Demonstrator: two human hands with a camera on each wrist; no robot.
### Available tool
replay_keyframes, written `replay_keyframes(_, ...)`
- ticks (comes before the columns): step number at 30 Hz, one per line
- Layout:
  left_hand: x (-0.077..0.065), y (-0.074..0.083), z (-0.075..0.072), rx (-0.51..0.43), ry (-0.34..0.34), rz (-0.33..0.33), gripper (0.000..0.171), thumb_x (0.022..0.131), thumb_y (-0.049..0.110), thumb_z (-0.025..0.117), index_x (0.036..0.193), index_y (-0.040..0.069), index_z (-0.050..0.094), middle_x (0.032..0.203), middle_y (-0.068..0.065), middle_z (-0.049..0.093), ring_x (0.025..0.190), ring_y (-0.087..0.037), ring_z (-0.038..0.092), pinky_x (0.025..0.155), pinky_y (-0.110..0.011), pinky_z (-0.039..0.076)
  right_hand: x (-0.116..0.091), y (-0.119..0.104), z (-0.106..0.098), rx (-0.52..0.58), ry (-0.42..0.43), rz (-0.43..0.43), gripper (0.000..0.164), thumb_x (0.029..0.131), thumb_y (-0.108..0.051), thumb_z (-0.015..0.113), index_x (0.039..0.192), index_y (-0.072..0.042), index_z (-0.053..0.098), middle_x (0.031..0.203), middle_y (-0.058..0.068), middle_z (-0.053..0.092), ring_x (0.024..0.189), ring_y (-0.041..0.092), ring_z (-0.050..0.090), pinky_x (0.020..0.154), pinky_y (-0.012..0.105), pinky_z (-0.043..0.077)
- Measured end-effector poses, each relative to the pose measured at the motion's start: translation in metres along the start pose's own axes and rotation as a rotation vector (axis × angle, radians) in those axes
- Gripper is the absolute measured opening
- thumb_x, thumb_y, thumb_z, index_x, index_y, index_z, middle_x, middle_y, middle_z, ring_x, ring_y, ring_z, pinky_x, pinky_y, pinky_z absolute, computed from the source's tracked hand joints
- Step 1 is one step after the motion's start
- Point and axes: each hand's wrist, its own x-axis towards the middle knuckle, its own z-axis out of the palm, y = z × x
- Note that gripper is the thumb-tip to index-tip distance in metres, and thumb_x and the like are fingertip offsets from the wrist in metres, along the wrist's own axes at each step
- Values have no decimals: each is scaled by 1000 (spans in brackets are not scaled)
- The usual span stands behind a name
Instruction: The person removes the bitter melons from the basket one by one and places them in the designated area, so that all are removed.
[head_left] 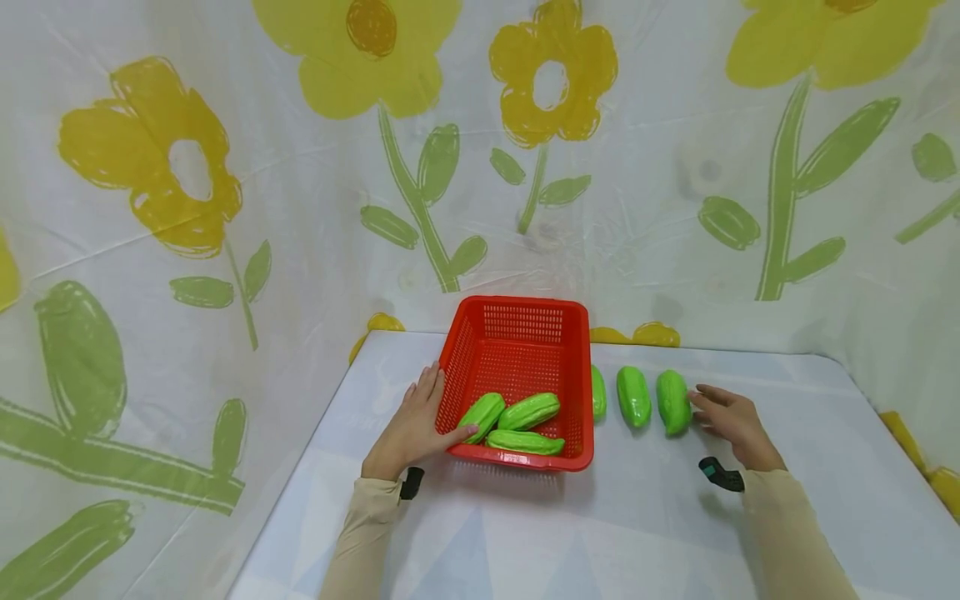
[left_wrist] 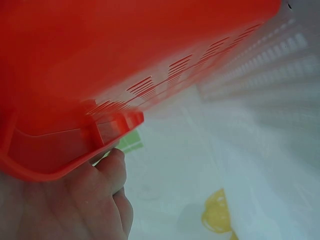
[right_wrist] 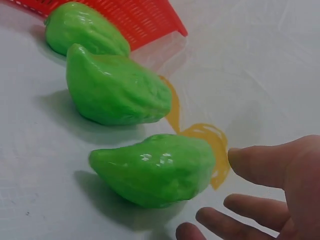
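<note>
Where the right hand (head_left: 735, 423) hovers, a glossy, tapered green gourd (head_left: 674, 402) lies.

Soft light, faint diffuse shadows.

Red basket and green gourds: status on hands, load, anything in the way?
Left hand on red basket's rim. Right hand beside rightmost gourd, not touching. Three gourds in basket, three on table. Nothing visible between right hand and gourd.

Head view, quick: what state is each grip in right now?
Left grip: closed, holding the red basket by its rim.
Right grip: open, holding nothing, beside the rightmost green vegetable.
</note>
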Motion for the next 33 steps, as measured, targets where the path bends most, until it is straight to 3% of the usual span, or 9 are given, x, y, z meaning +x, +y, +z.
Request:
replay_keyframes(4, -1, -1, 1, 0, 6, 2, 120, 87, 75, 60, 165, 0, 9, 176, -16, 4, 164, -35, 6, 133, -55, 13, -1, 1, -4, -2, 16, -29, 82, 107, -54, 42, 163, 2, 20, 165, 31, 28, 133, 39, 55, 93, 26, 57)
replay_keyframes(6, -1, -1, 1, -5, 18, 11, 119, 87, 74, 61, 164, -2, 11, 175, -18, 6, 164, -37, 8, 132, -56, 15, -2, 0, -5, 8, 22, -34, 83, 107, -54, 43, 163, 2, 20, 165, 31, 29, 133, 38, 54, 93, 26, 56)
replay_keyframes(11, -2, -1, 2, -6, 31, 20, 118, 88, 73, 62, 164, -3, 14, 175, -20, 9, 163, -39, 11, 132, -57, 16, -3, -4, -3, 38, 37, -27, 86, 106, -58, 42, 164, 0, 18, 167, 30, 26, 147, 46, 38, 113, 51, 48)
replay_keyframes(14, -2, -2, 3, -1, 28, 17, 118, 88, 73, 62, 164, -2, 13, 175, -19, 8, 163, -38, 10, 132, -57, 16, -7, -10, -3, 42, 43, -32, 88, 105, -61, 41, 164, -1, 18, 167, 29, 26, 148, 45, 37, 117, 53, 45)
replay_keyframes(16, -2, -2, 3, -2, 26, 17, 118, 87, 73, 62, 164, -2, 13, 175, -19, 8, 163, -38, 9, 132, -57, 16, -10, -15, -3, 44, 43, -42, 89, 104, -62, 41, 164, -1, 18, 168, 29, 26, 149, 45, 36, 112, 48, 48)
replay_keyframes(20, -2, -1, 1, -5, 23, 16, 118, 87, 72, 63, 164, -2, 13, 175, -18, 7, 163, -37, 9, 132, -57, 15, -16, -27, -3, 41, 57, -79, 90, 103, -63, 43, 164, 0, 21, 167, 29, 28, 146, 41, 41, 95, 23, 55)
replay_keyframes(24, -2, -1, 0, -2, 17, 12, 118, 88, 72, 63, 164, -2, 12, 175, -19, 7, 164, -37, 8, 132, -57, 15, -20, -39, -2, 38, 75, -138, 90, 102, -64, 46, 163, 0, 25, 165, 28, 33, 120, 15, 59, 79, 9, 52)
replay_keyframes(28, -1, 0, 0, -9, 11, 8, 118, 88, 72, 62, 164, -2, 11, 175, -19, 6, 164, -36, 7, 132, -57, 14, -24, -49, 0, 38, 75, -180, 89, 102, -62, 47, 163, -1, 27, 163, 28, 37, 95, -15, 54, 78, 6, 52)
replay_keyframes(33, -2, 3, -2, -11, 15, 15, 118, 87, 72, 62, 164, -3, 13, 175, -18, 6, 164, -36, 7, 132, -57, 14, -29, -64, 6, 54, 57, -221, 86, 103, -61, 48, 162, -2, 28, 161, 28, 40, 90, -18, 58, 79, 7, 53)
